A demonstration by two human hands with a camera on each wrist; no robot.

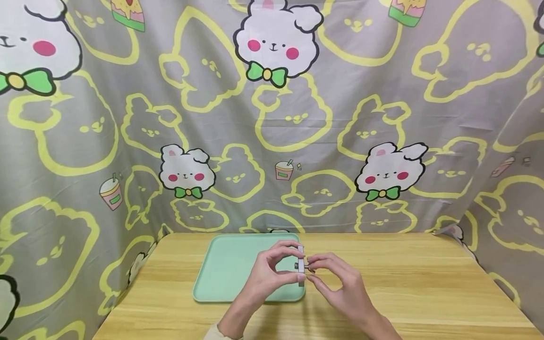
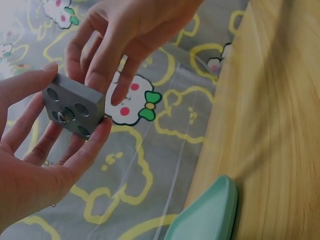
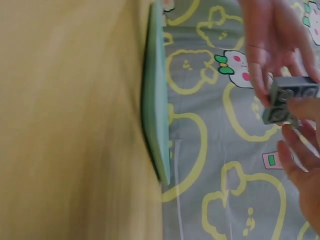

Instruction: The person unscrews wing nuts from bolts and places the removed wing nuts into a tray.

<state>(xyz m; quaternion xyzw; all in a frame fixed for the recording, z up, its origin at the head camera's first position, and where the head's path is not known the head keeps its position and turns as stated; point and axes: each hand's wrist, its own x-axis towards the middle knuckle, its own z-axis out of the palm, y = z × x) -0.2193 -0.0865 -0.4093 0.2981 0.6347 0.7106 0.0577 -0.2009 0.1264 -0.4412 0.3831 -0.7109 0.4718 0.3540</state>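
A grey square metal block [image 2: 75, 106] with round holes near its corners and a small metal piece [image 2: 65, 116] in its centre is pinched by its edges in the left hand [image 1: 265, 271]. In the head view the block [image 1: 301, 265] stands on edge above the tray's right side. A thin shaft [image 1: 309, 267] sticks out of its right face, and the right hand [image 1: 346, 288] pinches that end between thumb and fingers. The right wrist view shows the block [image 3: 291, 95] between both hands; part of it is hidden by fingers.
A mint-green tray [image 1: 221, 278] lies on the wooden table [image 1: 416, 283], left of centre and partly behind the left hand. A grey curtain [image 1: 238, 127] with rabbit and yellow outline prints hangs behind the table and at both sides.
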